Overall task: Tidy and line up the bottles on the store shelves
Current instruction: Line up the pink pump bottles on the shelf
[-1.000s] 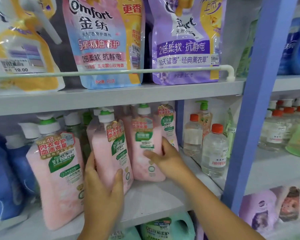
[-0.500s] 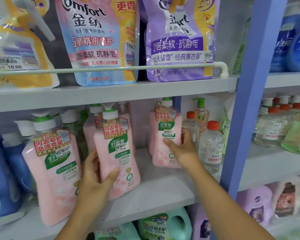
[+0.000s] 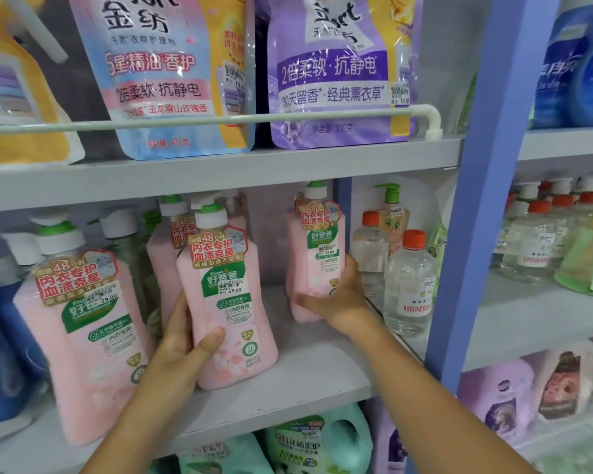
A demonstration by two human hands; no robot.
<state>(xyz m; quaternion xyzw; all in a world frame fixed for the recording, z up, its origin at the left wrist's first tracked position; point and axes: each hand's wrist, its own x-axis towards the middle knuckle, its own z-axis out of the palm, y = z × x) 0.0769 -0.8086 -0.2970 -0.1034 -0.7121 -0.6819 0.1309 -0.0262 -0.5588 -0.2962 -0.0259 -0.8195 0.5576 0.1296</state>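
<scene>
At the centre of the frame the left hand (image 3: 182, 340) grips a pink pump bottle (image 3: 225, 302) standing on the grey shelf (image 3: 308, 374) (thumb across its front). Right of centre, the right hand (image 3: 336, 299) holds a second pink bottle (image 3: 317, 254) further back, just beside clear bottles with orange caps (image 3: 409, 282).

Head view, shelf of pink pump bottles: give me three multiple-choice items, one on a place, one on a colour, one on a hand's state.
1. Where does the pink pump bottle held by the right hand stand?
A. beside the clear orange-capped bottles
B. on the top shelf
C. at the far left

2. What colour are the clear bottles' caps?
A. blue
B. orange-red
C. black

3. What is the left hand doing?
A. hanging idle
B. pressing flat on the shelf board
C. gripping a pink pump bottle

Answers:
1 A: the right-hand pink bottle adjoins the clear orange-capped bottles.
2 B: the caps show orange-red.
3 C: thumb and fingers wrap the middle pink bottle.
</scene>
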